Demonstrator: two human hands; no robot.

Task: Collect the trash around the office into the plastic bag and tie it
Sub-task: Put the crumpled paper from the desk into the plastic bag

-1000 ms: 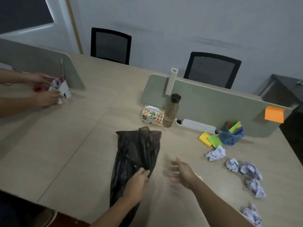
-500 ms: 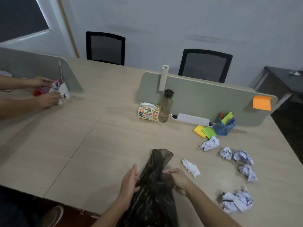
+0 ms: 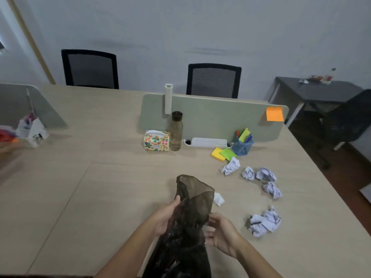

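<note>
Two bare hands hold a dark, thin, see-through plastic bag [image 3: 190, 213] upright over the near edge of a pale wooden table [image 3: 100, 187]. The left hand [image 3: 164, 217] curls its fingers against the bag's left side; the right hand [image 3: 220, 233] pinches the right side, fingers bent. The bag's mouth stands partly open at the top. Several crumpled white paper balls [image 3: 265, 222] lie scattered on the table to the right, one small ball [image 3: 218, 199] just beside the bag.

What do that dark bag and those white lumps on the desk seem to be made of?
The bag looks like thin, glossy dark plastic film: light passes through its raised mouth and it wrinkles. The lumps look like matte printed paper, crumpled, with sharp creases and dark marks.
</note>
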